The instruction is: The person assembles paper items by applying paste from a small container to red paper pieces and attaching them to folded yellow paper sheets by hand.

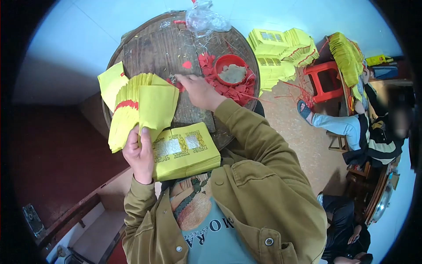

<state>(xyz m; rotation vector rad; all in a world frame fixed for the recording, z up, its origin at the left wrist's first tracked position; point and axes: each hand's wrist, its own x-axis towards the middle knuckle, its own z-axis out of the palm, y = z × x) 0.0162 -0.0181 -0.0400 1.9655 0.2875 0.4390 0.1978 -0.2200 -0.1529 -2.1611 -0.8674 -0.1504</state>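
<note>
My left hand is closed on the bottom edge of a fanned stack of yellow paper packets, thumb on the front packet. A band of red runs across the overlapping edges of the fan. My right hand reaches over the wooden tabletop with its fingers stretched out. Its fingertips are at a small grey dab beside a piece of red paper. Below the fan lies a thick pile of yellow packets with black printing and silvery patches.
A red bowl of grey paste stands among red paper pieces on the round table. Crumpled clear plastic lies at the far edge. Yellow stacks, a red stool and a seated person are to the right.
</note>
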